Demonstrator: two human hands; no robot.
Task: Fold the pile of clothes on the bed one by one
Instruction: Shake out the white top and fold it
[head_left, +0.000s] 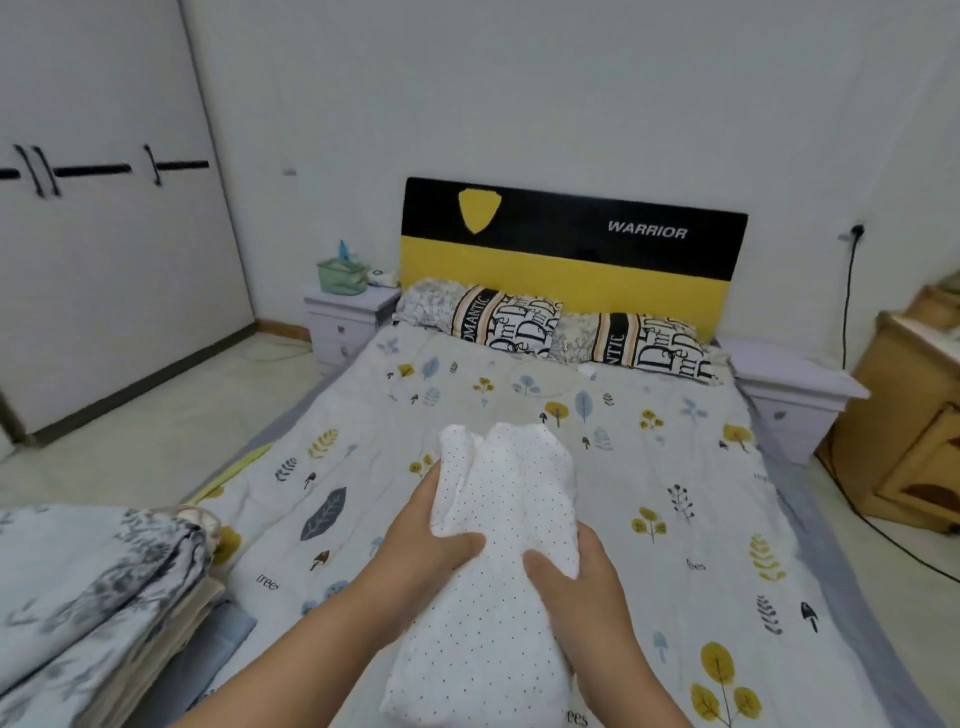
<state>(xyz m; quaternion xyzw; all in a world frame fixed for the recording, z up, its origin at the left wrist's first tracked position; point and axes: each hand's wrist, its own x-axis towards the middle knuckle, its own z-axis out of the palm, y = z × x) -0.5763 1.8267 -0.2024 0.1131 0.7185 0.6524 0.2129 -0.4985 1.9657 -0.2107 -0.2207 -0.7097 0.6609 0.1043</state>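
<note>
Here, both hands clasp a white dotted garment (498, 561) above the near middle of the bed (675, 467): the left hand (431, 540) grips its left edge, the right hand (576, 577) its right. A stack of folded clothes (93, 597) sits near left.

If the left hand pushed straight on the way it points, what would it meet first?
Already gripping the white dotted garment, the left hand would first press into that cloth, probably toward the right hand behind it; depth is unclear.
</note>
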